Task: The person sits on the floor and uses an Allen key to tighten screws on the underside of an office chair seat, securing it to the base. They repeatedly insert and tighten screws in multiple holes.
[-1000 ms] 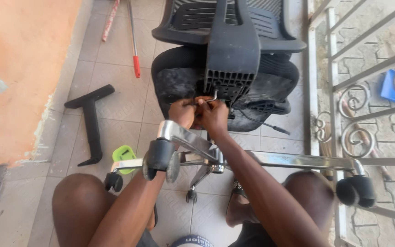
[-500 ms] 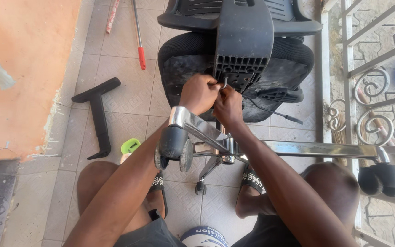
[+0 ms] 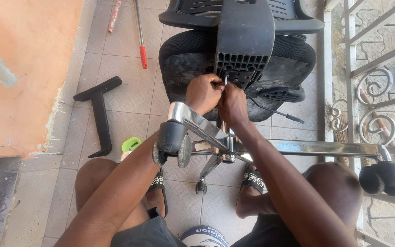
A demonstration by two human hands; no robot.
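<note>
Both hands have stayed locked on the same spot over the last second; what has changed is mostly the view, which has drawn in closer and lower, so the work sits nearer the middle of the frame. The left hand point(image 3: 203, 93) is closed around the top of a small metal tool point(image 3: 225, 80), probably a hex key, though it is too thin to be sure, and the right hand point(image 3: 232, 104) is closed just beside it, the two hands touching. The tool stands upright against the ribbed plate at the foot of the black backrest bracket point(image 3: 244, 41), above the underside of the overturned chair seat point(image 3: 270, 77). Since the grip has not shifted, the same fastener seems to be getting worked. The chrome chair base point(image 3: 206, 130) with its castor point(image 3: 171, 139) lies across the person's knees, between body and seat. A loose black armrest point(image 3: 98, 107) lies on the tiled floor point(image 3: 129, 91) to the left, well apart, near a red-tipped pole point(image 3: 140, 34).
</note>
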